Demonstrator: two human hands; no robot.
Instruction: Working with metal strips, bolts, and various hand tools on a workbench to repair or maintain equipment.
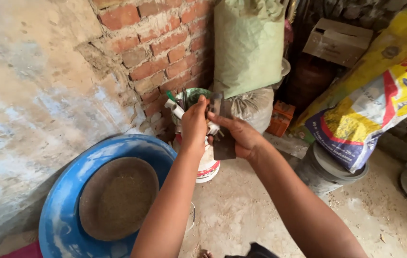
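Observation:
My left hand (194,125) and my right hand (240,136) meet above a white bucket (208,167) packed with tools and pipe pieces. A flat dark metal tool (223,143), like a trowel blade, lies in my right hand, its upper end sticking up past the fingers. My left hand's fingers are closed on the top of that tool or on something beside it in the bucket; which one I cannot make out.
A blue tub (65,210) holding a brown round pan (117,198) leans at the plastered wall, left. Behind stand a brick wall (165,52), a pale green sack (249,43), a grey sack, a cardboard box (337,40), a yellow printed sack (375,100) on a grey bucket (320,172).

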